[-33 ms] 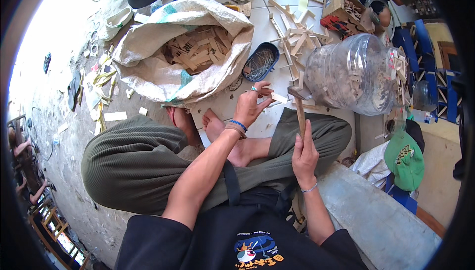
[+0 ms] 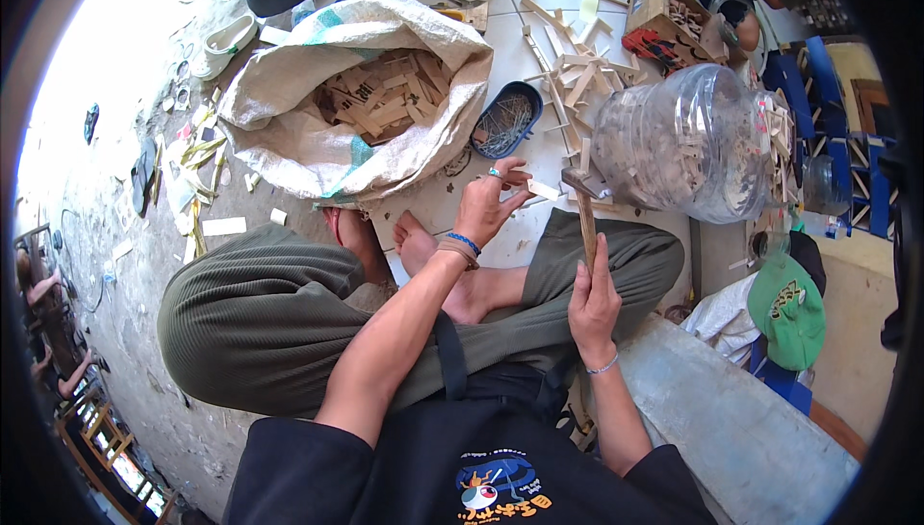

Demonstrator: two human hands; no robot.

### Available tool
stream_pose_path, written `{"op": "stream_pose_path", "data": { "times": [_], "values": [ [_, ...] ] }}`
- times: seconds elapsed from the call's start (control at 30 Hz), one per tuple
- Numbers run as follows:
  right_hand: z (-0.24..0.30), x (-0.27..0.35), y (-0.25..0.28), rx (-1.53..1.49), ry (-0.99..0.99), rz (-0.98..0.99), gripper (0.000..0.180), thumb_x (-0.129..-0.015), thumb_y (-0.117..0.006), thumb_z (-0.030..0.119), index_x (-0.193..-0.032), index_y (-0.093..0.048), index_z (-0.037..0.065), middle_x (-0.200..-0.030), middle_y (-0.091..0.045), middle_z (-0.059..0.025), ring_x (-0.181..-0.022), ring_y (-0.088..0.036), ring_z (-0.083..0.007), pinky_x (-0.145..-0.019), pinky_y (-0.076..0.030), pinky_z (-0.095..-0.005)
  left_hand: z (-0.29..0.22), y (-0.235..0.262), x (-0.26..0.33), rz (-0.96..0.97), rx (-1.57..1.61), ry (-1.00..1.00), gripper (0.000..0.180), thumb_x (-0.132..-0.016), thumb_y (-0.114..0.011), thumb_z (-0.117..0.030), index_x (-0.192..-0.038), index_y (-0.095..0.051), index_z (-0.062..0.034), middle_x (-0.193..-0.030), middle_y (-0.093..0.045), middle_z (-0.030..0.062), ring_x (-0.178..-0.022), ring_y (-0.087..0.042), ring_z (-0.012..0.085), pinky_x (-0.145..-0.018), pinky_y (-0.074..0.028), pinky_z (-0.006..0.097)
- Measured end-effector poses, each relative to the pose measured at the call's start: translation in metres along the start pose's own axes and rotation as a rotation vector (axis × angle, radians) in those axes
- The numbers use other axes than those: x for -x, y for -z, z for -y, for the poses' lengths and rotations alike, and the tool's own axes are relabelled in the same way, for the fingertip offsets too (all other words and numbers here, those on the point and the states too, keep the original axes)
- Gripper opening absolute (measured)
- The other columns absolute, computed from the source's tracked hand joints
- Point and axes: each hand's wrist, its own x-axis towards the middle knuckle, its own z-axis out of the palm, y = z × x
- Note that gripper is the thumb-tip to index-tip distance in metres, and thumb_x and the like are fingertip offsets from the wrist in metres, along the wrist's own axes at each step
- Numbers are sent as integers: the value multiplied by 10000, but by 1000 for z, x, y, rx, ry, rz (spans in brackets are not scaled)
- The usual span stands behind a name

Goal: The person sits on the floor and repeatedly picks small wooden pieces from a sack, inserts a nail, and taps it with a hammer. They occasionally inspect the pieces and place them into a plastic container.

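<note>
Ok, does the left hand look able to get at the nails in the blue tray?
Probably yes: the left hand is close to the open blue tray and nothing covers the nails, though it holds a wooden piece.

Sits with legs (image 2: pixel 260 328) folded. Slants the left forearm (image 2: pixel 395 328) inward, pinching with fingers (image 2: pixel 516 178) of the left hand (image 2: pixel 479 207). Angles the right forearm (image 2: pixel 614 408) forward, gripping with the right hand (image 2: pixel 593 308), stretching one finger ahead.
</note>
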Motion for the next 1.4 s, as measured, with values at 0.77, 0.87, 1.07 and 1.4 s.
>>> {"op": "stream_pose_path", "data": {
  "times": [0.77, 0.87, 1.07, 1.4],
  "values": [
    [6, -8, -3, -7, 50, -59, 588, -1047, -609, 123, -1606, -438, 191, -956, -711, -175, -782, -713, -398, -640, -556, -496, 2, -1, 0, -10, -5, -4, 558, -897, -820, -100, -1373, -530, -90, -1137, -788, 105, -1025, -773, 237, -886, -624, 346],
    [7, -5, -2, 143, -107, 284, 584, -1051, -605, 130, -1607, -439, 199, -940, -708, -166, -766, -709, -396, -630, -552, -494, 2, -1, -2, -4, 1, 2, 560, -897, -820, -102, -1375, -528, -88, -1137, -788, 107, -1024, -773, 240, -885, -625, 347],
    [10, 0, -2, 0, -35, 31, 593, -1057, -601, 136, -1618, -426, 208, -922, -698, -153, -715, -679, -379, -620, -535, -475, 5, -2, -1, -9, -2, -25, 570, -893, -819, -95, -1379, -521, -86, -1134, -788, 108, -1022, -774, 247, -878, -628, 352],
    [12, -23, 3, -118, -162, 18, 554, -1071, -592, 189, -1599, -436, 138, -988, -727, -233, -817, -717, -431, -715, -556, -479, -12, 1, -5, 5, -51, -5, 449, -904, -809, -114, -1292, -592, -57, -1125, -774, 111, -1042, -762, 261, -911, -605, 367]
  ]
}}
